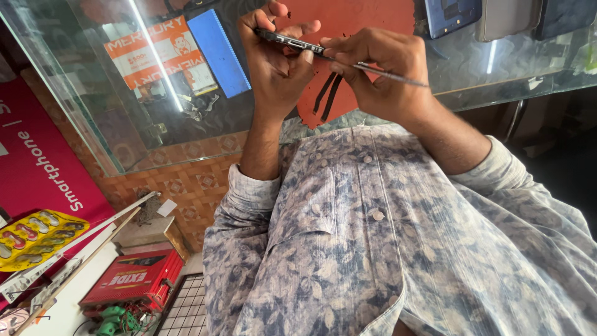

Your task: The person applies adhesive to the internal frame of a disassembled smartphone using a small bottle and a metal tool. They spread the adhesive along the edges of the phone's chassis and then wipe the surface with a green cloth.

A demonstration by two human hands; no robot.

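My left hand (273, 68) holds a slim dark phone (287, 42) edge-on above the glass counter (112, 93), fingers curled around its far end. My right hand (379, 71) pinches a thin metal tool (392, 74) like a pen, with its tip against the phone's side edge. Both hands touch each other around the phone. Beneath them lies a red-brown work mat (348, 18) with two dark strips (328, 94) on it. My patterned blue-grey shirt fills the lower half of the view.
On the glass counter lie an orange-and-white printed card (158, 53), a blue flat slab (217, 53) and several phones (454, 14) at the far right. Lower left show a red box (134, 283), a yellow blister card (34, 236) and a magenta panel (37, 168).
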